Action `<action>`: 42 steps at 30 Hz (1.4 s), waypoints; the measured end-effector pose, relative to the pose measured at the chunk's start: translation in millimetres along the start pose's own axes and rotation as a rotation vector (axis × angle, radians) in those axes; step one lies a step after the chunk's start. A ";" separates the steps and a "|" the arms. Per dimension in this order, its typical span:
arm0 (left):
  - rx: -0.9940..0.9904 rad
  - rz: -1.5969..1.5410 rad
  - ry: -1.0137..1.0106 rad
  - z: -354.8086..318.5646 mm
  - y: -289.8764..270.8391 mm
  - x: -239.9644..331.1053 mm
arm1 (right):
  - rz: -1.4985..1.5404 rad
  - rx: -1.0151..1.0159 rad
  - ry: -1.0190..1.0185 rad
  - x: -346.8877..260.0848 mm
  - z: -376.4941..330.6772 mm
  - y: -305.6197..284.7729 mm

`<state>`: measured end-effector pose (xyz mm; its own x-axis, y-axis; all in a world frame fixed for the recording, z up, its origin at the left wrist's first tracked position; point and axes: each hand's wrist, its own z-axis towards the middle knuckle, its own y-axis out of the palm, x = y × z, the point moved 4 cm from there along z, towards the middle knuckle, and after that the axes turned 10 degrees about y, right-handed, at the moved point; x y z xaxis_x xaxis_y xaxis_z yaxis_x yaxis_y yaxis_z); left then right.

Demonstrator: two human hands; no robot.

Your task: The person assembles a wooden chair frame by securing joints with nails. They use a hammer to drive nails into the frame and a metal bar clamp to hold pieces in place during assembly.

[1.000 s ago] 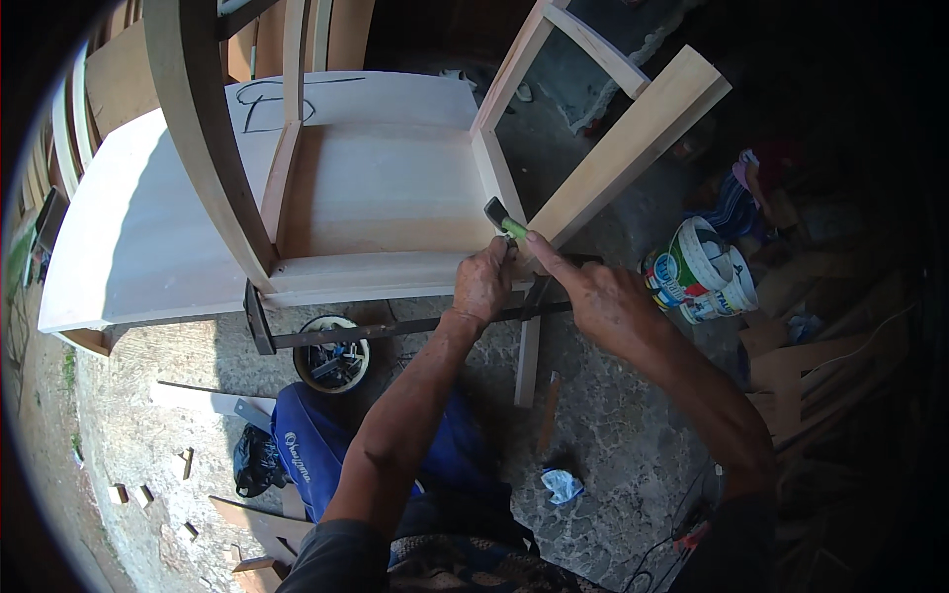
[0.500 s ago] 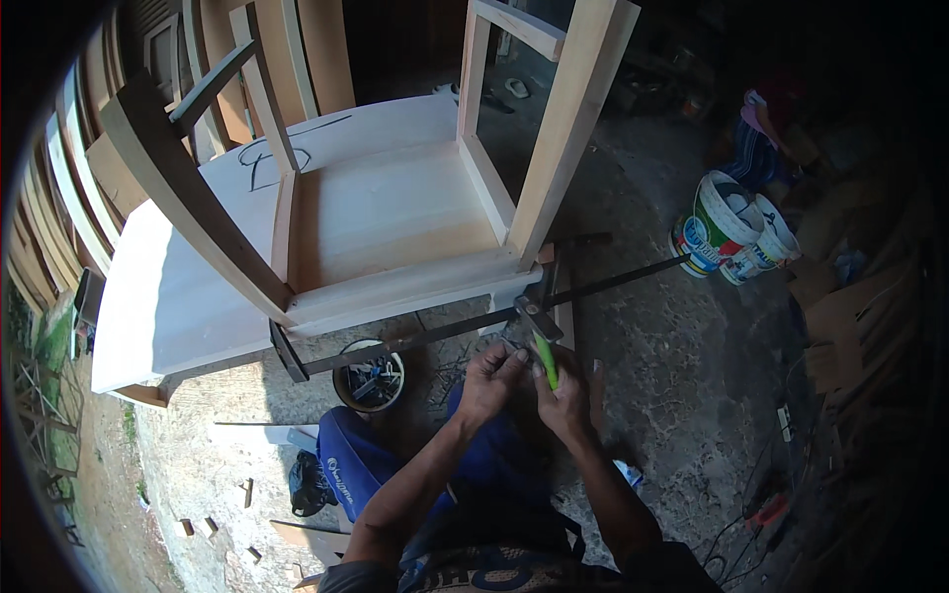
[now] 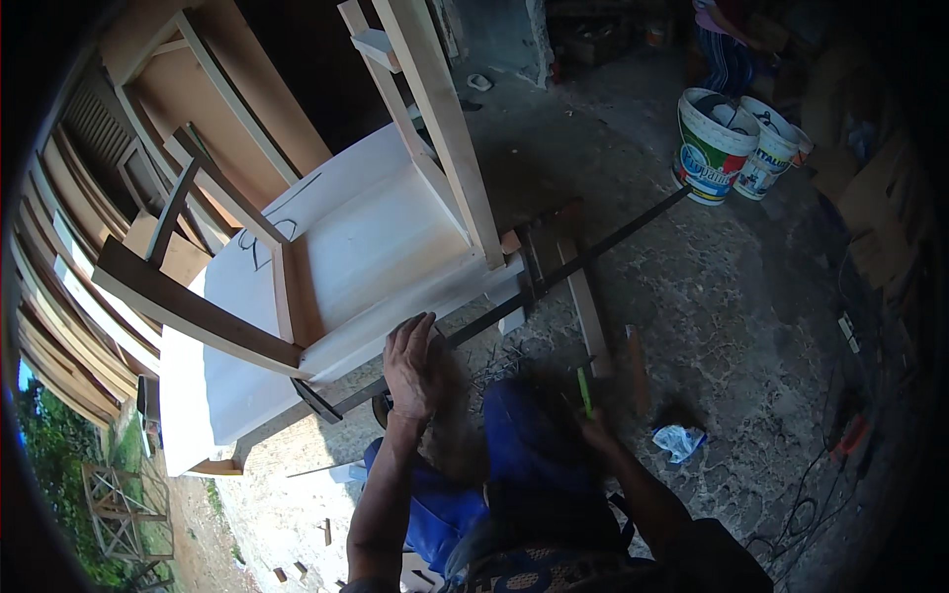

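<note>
My left hand (image 3: 410, 361) is raised at the front rail of a pale wooden furniture frame (image 3: 395, 309), fingers stretched upward. It appears to hold nothing; whether the fingertips touch the rail I cannot tell. The frame has upright legs and rests on a large white panel (image 3: 213, 341). Along its front runs a long dark bar clamp (image 3: 583, 260), passing behind my left hand. Low on the right, beside my knee, my right hand (image 3: 596, 433) is closed round the green handle of a hammer (image 3: 584, 391); the hammer's head is hard to make out.
Two paint buckets (image 3: 714, 148) stand at the far right, near another person (image 3: 727, 49). A wood strip (image 3: 588, 321) and a crumpled plastic bag (image 3: 679, 442) lie on the floor. Wooden frames and boards (image 3: 208, 89) lean at the back left. Cables trail at the right.
My hands were together before the clamp; now they are apart. The left has moved to the rail, and the right has lowered the hammer to the right. The view has turned.
</note>
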<state>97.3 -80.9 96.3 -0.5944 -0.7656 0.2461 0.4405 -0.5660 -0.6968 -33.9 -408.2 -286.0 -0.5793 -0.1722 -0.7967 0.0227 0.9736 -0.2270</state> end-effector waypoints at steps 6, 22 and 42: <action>-0.477 0.237 -0.112 48.2 0.2 -76.5 | -0.223 0.013 -0.024 15.1 25.7 21.8; -0.420 0.486 -0.097 37.5 21.4 -79.8 | -0.905 0.001 0.004 -81.8 -0.5 -16.0; -0.099 0.137 -0.029 34.1 13.7 -77.3 | 0.817 -0.224 0.169 -92.2 -34.5 -86.9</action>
<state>172.2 -40.0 90.8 -0.5129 -0.8430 0.1621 0.4472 -0.4236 -0.7878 -10.5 -471.7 -173.5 -0.5655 0.6017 -0.5640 0.3339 0.7924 0.5106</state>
